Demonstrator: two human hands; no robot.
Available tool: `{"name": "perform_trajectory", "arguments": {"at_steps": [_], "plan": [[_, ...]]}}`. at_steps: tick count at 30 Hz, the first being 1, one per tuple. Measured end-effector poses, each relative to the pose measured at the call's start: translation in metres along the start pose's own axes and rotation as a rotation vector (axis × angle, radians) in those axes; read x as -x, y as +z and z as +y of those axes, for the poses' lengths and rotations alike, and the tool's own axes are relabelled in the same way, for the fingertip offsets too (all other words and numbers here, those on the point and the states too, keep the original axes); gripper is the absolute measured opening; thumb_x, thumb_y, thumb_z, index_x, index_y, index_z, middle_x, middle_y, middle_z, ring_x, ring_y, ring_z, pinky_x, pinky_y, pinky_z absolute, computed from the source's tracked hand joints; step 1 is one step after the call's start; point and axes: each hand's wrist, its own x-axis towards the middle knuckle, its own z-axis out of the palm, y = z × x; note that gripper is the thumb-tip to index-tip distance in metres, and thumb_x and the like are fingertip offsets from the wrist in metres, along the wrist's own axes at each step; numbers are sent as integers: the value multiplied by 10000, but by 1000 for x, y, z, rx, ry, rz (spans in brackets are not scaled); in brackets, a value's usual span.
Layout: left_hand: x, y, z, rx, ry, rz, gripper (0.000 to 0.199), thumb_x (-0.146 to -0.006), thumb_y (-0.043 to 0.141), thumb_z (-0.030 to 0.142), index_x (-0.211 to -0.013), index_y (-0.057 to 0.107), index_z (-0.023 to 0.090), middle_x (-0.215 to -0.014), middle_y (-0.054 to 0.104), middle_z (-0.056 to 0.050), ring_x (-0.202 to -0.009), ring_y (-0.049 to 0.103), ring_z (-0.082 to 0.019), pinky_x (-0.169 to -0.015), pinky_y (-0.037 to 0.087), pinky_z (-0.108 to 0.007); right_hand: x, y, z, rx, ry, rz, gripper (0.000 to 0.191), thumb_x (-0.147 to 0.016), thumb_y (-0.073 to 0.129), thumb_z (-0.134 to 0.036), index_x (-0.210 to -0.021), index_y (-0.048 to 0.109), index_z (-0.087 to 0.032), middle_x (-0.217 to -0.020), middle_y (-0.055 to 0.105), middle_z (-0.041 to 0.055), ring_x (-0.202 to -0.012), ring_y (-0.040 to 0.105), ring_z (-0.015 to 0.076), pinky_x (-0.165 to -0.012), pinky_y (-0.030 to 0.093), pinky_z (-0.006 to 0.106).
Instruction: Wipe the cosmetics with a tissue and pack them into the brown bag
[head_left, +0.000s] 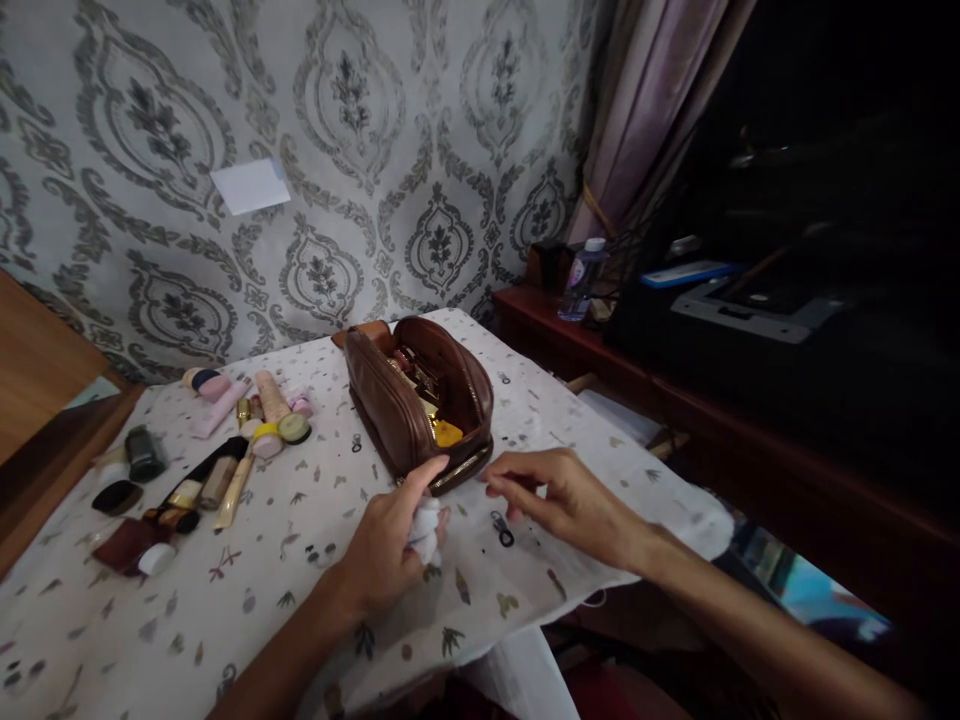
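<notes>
A brown cosmetic bag (386, 405) lies unzipped on the patterned white cloth, with a yellow item (448, 433) and several gold and dark items inside. My left hand (386, 545) is closed around a crumpled white wipe (426, 530) at the bag's near end, its index finger against the bag's front edge. Just right of that end is my right hand (559, 495), fingers curled and thumb near the fingertips; whether anything small is between them cannot be made out.
Several tubes, jars and bottles lie at the left, among them a pink tube (220, 408) and a dark red bottle (127, 546). A clear bottle (583, 280) stands on the red-brown desk (540, 325) beside a large black screen.
</notes>
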Motion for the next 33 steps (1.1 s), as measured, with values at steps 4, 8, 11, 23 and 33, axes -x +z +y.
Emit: {"name": "perform_trajectory", "arguments": {"at_steps": [4,8,11,23,33], "plan": [[10,-19,-2,-108,9,87,315,-909,504,236,-1217,561,203,-753,669,25,-584,587,-101,-624,485,-202,1,24,2,49,-149,-140,301,-979,457,-295,-892,705,-149,-719,680,33,-627,595,123,-597,431,227],[13,-45,-15,-226,-134,197,242,-916,505,310,-1097,618,196,-640,609,49,-468,499,-95,-501,411,-194,-6,48,0,120,-272,-297,250,-959,468,-191,-946,711,-133,-799,714,59,-700,625,135,-651,439,228],[8,-67,-34,-300,-282,309,272,-898,516,398,-1015,648,191,-612,591,41,-495,508,-121,-505,398,-209,-16,63,-4,198,-320,-395,201,-926,507,-149,-907,706,-124,-816,730,72,-740,647,148,-672,437,230],[-21,-152,-132,-60,-500,1028,304,-820,537,419,-931,607,144,-766,607,-4,-699,554,-143,-654,463,-228,-74,128,-21,-98,-184,-392,177,-839,539,-123,-889,708,-144,-707,698,30,-605,631,127,-593,438,223],[-20,-123,-146,-897,-528,221,470,-786,506,80,-1248,547,155,-1310,571,-174,-1296,457,-353,-1039,409,-497,-97,184,-9,-813,200,-324,90,-791,574,-247,-818,594,-164,-627,607,-41,-443,560,67,-386,396,161]]}}
